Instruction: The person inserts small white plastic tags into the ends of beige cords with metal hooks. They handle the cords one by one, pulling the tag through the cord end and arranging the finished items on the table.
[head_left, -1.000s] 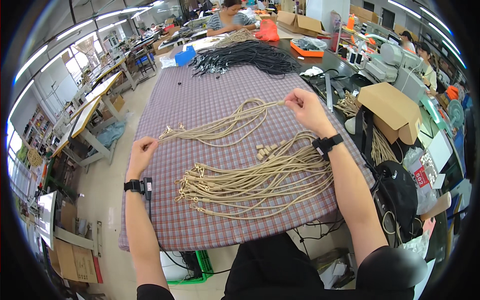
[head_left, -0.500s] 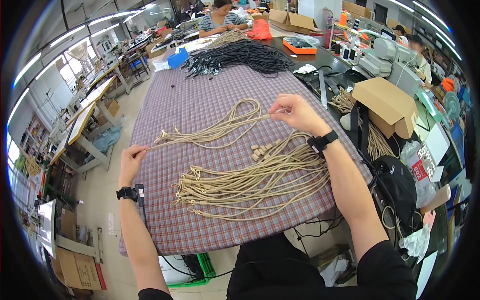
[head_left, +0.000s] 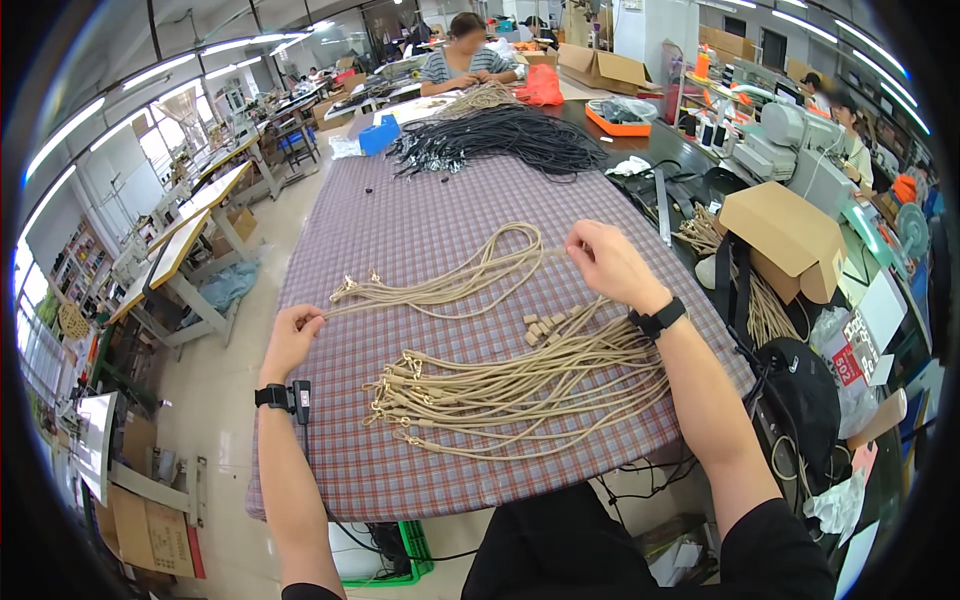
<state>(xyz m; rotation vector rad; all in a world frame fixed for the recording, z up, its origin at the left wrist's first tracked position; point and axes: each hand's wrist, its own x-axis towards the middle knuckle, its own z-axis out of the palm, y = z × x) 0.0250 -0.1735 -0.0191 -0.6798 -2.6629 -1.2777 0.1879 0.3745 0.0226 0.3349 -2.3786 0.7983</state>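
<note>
A beige cord (head_left: 338,313) runs roughly left to right between my two hands, over the checked cloth. My left hand (head_left: 291,340), beyond the table's left edge, pinches one end of it. The fingers of my right hand (head_left: 608,262) are closed on the cord at the right; the fingertips are partly hidden. Under and beside this cord lies a looped bundle of beige cords (head_left: 490,262) with brass-coloured clasps. Nearer to me is a larger bundle of beige cords (head_left: 520,385), its metal clasps toward the left. Small beige cylindrical pieces (head_left: 548,326) sit in a heap between the two bundles.
A pile of black cords (head_left: 510,135) covers the table's far end, near a blue box (head_left: 379,135) and a seated person (head_left: 462,65). On the right side table stand an open cardboard box (head_left: 785,235) with beige cords and a black bag (head_left: 795,385). Cables hang below the table edge.
The view has shifted, so the whole table sits lower and further right. My right hand has turned knuckles-up, hiding its grip more. Both hands still hold the cord stretched.
</note>
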